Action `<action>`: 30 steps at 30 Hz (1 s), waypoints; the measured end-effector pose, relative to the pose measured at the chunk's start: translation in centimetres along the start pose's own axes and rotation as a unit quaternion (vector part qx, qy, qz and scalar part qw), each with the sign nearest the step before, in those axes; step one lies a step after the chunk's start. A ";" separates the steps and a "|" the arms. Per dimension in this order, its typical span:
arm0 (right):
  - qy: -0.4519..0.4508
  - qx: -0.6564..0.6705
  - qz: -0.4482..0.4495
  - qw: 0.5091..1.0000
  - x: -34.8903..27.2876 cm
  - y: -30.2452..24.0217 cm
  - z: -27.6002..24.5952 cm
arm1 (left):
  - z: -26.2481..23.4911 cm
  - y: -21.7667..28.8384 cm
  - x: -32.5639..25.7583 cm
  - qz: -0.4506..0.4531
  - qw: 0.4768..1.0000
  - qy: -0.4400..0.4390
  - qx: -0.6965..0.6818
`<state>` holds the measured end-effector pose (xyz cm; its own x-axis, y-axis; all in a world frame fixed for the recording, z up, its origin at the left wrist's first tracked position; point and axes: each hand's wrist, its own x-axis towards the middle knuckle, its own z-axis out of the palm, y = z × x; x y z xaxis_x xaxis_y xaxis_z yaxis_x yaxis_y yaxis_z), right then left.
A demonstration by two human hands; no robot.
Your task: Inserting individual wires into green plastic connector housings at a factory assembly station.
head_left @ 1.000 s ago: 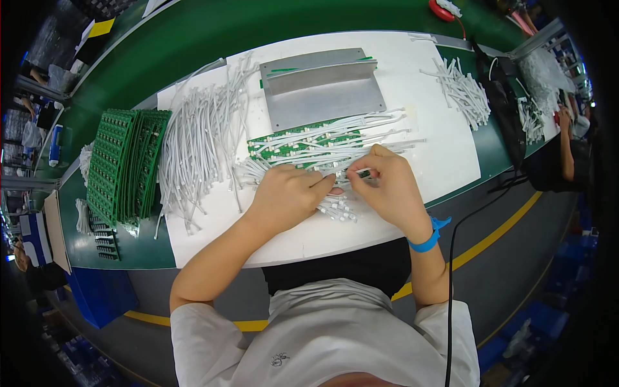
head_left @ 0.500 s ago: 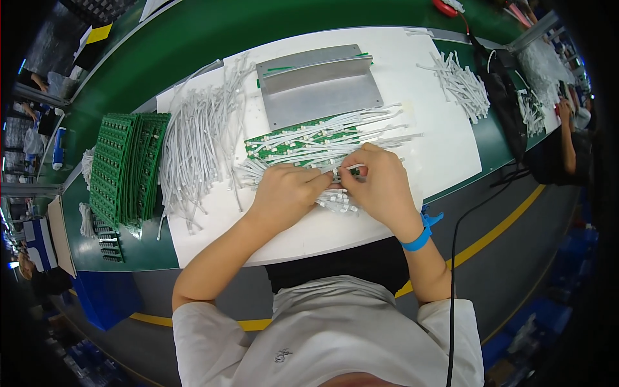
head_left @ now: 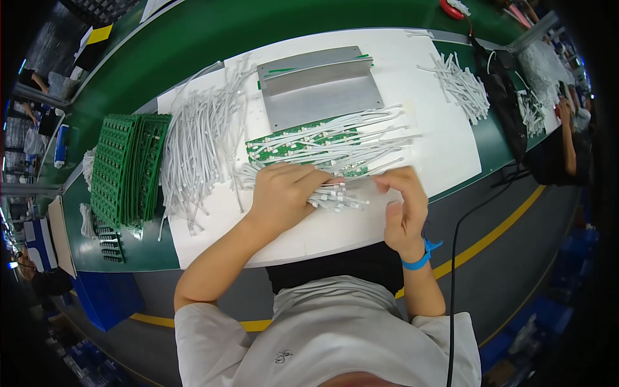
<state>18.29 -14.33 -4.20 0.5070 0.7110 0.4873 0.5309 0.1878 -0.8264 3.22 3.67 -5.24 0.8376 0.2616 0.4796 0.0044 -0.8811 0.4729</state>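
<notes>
My left hand (head_left: 282, 195) is closed around a bunch of white cables (head_left: 340, 198), whose connector ends stick out toward the right. Just beyond it lies a green circuit board (head_left: 258, 149), partly covered by white cables that run across it and past its right end. My right hand (head_left: 406, 209), with a blue wrist strap (head_left: 420, 257), is apart from the cables. Its fingers are spread and bent, with nothing seen in them. Part of the board's near edge is hidden behind my left hand.
A grey metal fixture (head_left: 322, 100) stands behind the board. To the left are a large pile of white cables (head_left: 200, 142) and a stack of green circuit boards (head_left: 126, 171). Another cable pile (head_left: 461, 87) lies at the right. A black cord (head_left: 453, 284) hangs beside my right arm.
My right hand has let go at the board's near edge and drawn back to the right and nearer to me, its fingers opening. My left hand stays on the cable bunch.
</notes>
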 end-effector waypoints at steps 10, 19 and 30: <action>-0.050 0.119 0.080 0.988 -1.4 1.4 0.9 | -0.1 -0.1 0.0 0.000 0.999 0.031 -0.004; -0.126 0.176 0.250 0.944 -0.1 1.1 0.6 | -0.3 0.3 0.2 0.008 0.999 0.039 -0.002; -0.012 0.404 0.169 0.899 0.7 1.5 1.3 | 0.1 0.1 0.1 0.059 0.996 -0.063 0.018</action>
<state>18.54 -12.67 -5.48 0.5259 0.8331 0.1715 -0.3230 0.3821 -0.8658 3.33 3.59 -5.23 0.8953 0.1057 0.4327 -0.0804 -0.9171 0.3904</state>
